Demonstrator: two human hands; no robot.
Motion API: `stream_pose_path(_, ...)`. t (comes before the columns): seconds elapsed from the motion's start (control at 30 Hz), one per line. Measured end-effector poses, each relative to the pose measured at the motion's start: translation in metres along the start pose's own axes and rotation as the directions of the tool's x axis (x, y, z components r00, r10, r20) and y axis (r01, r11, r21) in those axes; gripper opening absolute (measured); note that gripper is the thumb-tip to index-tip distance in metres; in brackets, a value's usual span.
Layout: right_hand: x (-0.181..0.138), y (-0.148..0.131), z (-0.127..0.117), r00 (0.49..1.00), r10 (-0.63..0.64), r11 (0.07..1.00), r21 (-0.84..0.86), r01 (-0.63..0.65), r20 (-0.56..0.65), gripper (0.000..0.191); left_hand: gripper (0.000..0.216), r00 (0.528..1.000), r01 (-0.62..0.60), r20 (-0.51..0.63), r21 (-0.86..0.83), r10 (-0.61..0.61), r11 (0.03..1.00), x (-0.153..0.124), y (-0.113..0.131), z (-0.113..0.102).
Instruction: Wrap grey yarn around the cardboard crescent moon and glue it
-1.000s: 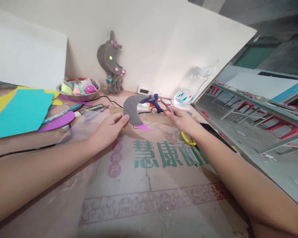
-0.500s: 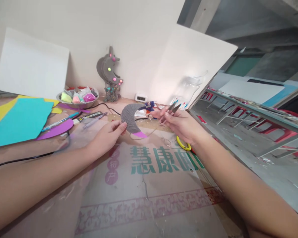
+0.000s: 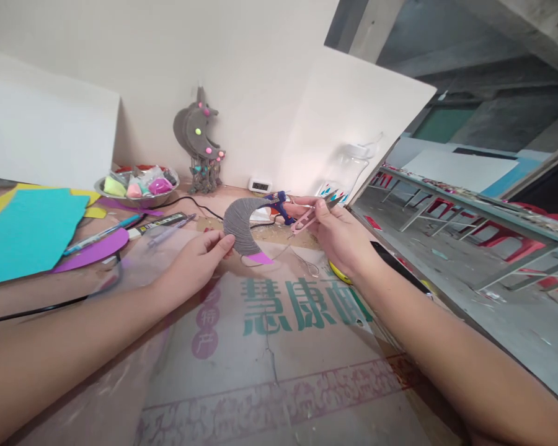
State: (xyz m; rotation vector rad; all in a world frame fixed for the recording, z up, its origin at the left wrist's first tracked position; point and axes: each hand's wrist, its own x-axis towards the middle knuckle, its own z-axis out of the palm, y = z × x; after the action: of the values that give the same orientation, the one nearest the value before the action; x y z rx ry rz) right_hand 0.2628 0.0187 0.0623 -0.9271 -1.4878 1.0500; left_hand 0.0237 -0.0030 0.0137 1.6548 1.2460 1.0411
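Observation:
My left hand [image 3: 196,260] pinches the lower edge of a crescent moon shape [image 3: 240,218] wrapped in grey yarn, with a bare pink tip at its lower right. A loose grey strand trails from it across the table. My right hand [image 3: 337,232] is closed round small pink thread snips [image 3: 312,213], raised just right of the crescent with the blades pointing up and right. A blue glue gun [image 3: 279,202] lies behind the crescent.
A finished grey moon ornament [image 3: 196,133] leans on the wall. A metal bowl [image 3: 137,186] of coloured clay, teal felt [image 3: 25,232], a purple cut-out [image 3: 90,251], pens and a black cable lie left. Yellow tape measure [image 3: 338,272] and a plastic bottle [image 3: 348,170] sit right, near the table edge.
My right hand picked the snips up off the table and lifted them beside the crescent. My left hand kept its hold on the crescent.

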Motion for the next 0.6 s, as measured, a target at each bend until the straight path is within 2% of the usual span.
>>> stream_pose_path(0.07, -0.001, -0.004, 0.002, 0.994, 0.107, 0.984, 0.142, -0.107, 0.005, 0.028, 0.034, 1.000, 0.005, 0.006, -0.056, -0.005, 0.998, -0.001, 0.001, 0.001)
stream_pose_path(0.13, -0.003, -0.006, 0.006, 0.991, 0.136, 0.968, 0.210, -0.136, 0.014, 0.026, 0.030, 0.997, 0.066, 0.062, -0.200, -0.054, 0.978, -0.004, 0.003, 0.003)
stream_pose_path(0.23, -0.009, -0.008, 0.016, 0.997, 0.067, 0.961, 0.265, -0.073, 0.033, 0.024, 0.020, 0.971, 0.201, 0.214, -0.507, -0.104, 0.838, -0.007, 0.006, 0.009)
stream_pose_path(0.3, -0.015, -0.008, 0.025, 0.999, 0.021, 0.954, 0.296, -0.035, 0.049, 0.024, 0.016, 0.959, 0.251, 0.268, -0.635, -0.096, 0.730, -0.008, 0.007, 0.012)
stream_pose_path(0.43, -0.025, -0.006, 0.042, 0.996, -0.024, 0.946, 0.324, -0.006, 0.089, 0.022, 0.019, 0.940, 0.296, 0.337, -0.713, -0.059, 0.636, -0.008, 0.008, 0.015)
stream_pose_path(0.53, -0.030, -0.002, 0.050, 0.994, 0.003, 0.957, 0.288, -0.033, 0.105, 0.025, 0.023, 0.913, 0.339, 0.407, -0.738, -0.016, 0.584, -0.010, 0.010, 0.016)
stream_pose_path(0.6, -0.032, 0.002, 0.053, 0.992, 0.035, 0.969, 0.237, -0.063, 0.118, 0.029, 0.023, 0.905, 0.370, 0.423, -0.741, -0.039, 0.560, -0.012, 0.013, 0.016)
